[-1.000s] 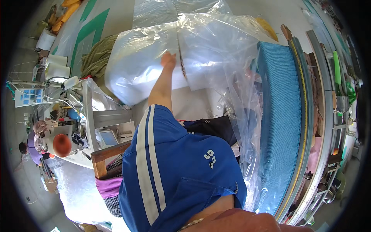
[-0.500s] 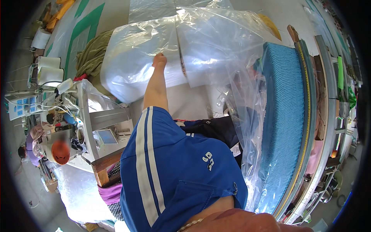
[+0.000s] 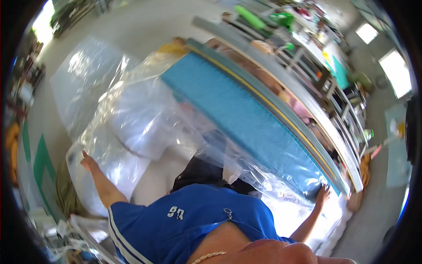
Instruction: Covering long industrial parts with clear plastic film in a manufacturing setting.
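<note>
Across the teal mattress (image 3: 250, 119), the clear plastic cover (image 3: 145, 119) lies loose. The left hand (image 3: 86, 160) presses it open-palmed at the far left; the right hand (image 3: 324, 193), fingers spread, steadies the mattress's near corner. Pulling evenly from both ends should avoid tearing.

Glossy clear plastic over blue ribbed matting and white padding.

The clear plastic sheet (image 3: 145, 110) is thin film, shiny and crinkled, throwing bright glare where it folds. Under it the blue mat (image 3: 250, 119) looks matt, with a fine ribbed, rough weave, edged by a yellow strip and a smooth grey band. The white bundle (image 3: 118, 167) inside the film looks soft and padded. The left hand (image 3: 86, 162) presses on film; the right hand (image 3: 323, 193) touches film at the mat's corner. The blue shirt (image 3: 189, 224) is smooth matt cloth.
</note>
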{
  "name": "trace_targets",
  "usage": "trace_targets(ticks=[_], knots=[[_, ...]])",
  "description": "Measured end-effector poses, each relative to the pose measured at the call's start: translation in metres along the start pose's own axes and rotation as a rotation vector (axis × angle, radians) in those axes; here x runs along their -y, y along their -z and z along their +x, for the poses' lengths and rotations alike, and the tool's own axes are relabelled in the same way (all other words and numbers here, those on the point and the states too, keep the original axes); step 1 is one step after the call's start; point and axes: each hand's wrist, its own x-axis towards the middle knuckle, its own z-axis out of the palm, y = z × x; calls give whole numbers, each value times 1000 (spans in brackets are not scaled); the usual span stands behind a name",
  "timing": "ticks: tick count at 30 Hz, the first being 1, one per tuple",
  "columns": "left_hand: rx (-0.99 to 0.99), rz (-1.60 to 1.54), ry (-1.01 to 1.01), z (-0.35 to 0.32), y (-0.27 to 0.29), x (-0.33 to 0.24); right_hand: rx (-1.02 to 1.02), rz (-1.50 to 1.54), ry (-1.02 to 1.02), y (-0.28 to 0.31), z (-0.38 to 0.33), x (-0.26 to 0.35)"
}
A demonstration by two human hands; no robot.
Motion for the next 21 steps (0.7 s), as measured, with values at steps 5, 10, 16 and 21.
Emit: trace_targets(ticks=[5,10,16,21], knots=[[-216,-253,-1089,-58,12,-163,-92,173,-153,2,-7,30],[817,-517,-1546,-455,70,-279,-180,165,-186,10,-25,16],[1954,-262,-2104,-724,179,-275,-306,242,-181,-4,-20,17],[2982,-904,-887,-828,210,-289,-575,460,-178,-10,-23,-3]])
